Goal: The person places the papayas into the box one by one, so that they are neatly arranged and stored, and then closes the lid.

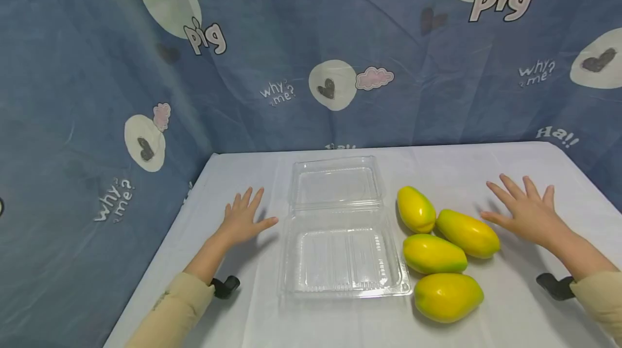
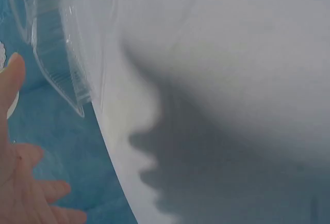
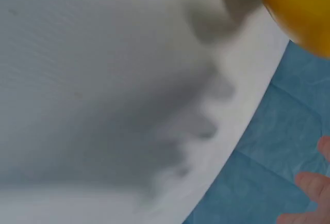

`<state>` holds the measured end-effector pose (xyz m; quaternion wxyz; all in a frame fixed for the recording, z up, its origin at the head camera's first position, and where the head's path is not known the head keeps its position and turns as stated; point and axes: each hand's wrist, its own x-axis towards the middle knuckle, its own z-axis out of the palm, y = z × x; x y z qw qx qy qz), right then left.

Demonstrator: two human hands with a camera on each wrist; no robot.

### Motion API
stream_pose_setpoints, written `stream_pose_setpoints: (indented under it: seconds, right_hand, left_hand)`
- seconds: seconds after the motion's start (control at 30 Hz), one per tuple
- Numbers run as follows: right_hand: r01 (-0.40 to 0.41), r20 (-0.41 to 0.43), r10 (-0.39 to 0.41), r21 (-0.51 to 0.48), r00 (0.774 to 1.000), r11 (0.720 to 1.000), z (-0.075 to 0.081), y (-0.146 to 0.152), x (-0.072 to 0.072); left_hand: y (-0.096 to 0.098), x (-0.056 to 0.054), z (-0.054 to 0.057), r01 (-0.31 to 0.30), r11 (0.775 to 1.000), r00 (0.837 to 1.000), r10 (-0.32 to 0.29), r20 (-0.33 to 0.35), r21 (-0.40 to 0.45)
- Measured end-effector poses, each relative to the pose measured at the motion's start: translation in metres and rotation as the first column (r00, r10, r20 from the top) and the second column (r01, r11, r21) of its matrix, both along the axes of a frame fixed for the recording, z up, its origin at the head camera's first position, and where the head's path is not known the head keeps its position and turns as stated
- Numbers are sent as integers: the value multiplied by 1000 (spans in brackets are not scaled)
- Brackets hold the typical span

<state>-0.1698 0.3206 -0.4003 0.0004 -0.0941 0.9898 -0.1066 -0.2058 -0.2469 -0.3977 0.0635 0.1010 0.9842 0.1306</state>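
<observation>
Fingers spread, my left hand (image 1: 241, 222) hovers over the table to the left of a clear plastic clamshell box (image 1: 340, 253). The box lies with its lid (image 1: 335, 181) folded back toward the far side. To its right sit several yellow-green mangoes: one at the back (image 1: 416, 209), one at the right (image 1: 467, 233), one in the middle (image 1: 434, 254) and one at the front (image 1: 448, 297). My right hand (image 1: 531, 213), also spread and holding nothing, is beside the right mango. Part of the box (image 2: 56, 43) shows in the left wrist view, and a mango (image 3: 301, 10) in the right wrist view.
A white cloth covers the table (image 1: 335, 326). Behind it and at the left hangs a blue printed curtain (image 1: 272, 24). Each wrist carries a black camera mount, one at the left (image 1: 226, 287) and one at the right (image 1: 555, 286).
</observation>
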Motion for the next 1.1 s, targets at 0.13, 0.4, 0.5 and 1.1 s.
stream_pose_setpoints:
  seconds: [0.13,0.4,0.5,1.1]
  right_hand:
    - [-14,7,14,-9,1000,1000,-6,0,5]
    - [-60,-30,59,-24,998,998,-9,-5,17]
    - [-111,-58,110,-20,992,994,-10,-7,21]
    - [-508,-229,506,55,831,859,-17,-8,25]
  left_hand:
    - [2,6,-2,43,996,999,-45,21,81]
    - [8,12,-6,131,932,985,-162,66,339]
    - [9,12,-10,151,909,979,-191,67,388]
    - [18,13,-23,223,867,956,-283,72,446]
